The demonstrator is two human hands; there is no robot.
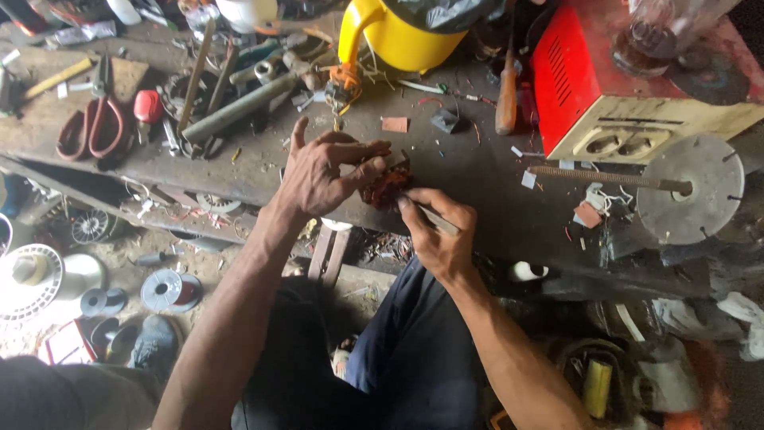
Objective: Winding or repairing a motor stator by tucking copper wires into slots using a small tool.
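Item: small reddish wound coil piece (385, 188), held over the near edge of the dark workbench (477, 199), between both hands. Left hand (322, 171): thumb and fingers pinched around its upper left side, little finger raised. Right hand (436, 231): closed on a thin metal tool (434, 216) whose tip touches the piece's lower right. Handling, by judgement: light, stiff at the core, with fine windings that could nick or fray; best gripped by the solid body, not the wire. Beyond the left hand: red-handled cutters (91, 123), grey pipe (239, 107). Beyond the right hand: yellow jug (398, 36), red metal box (605, 87), round metal disc (691, 189).
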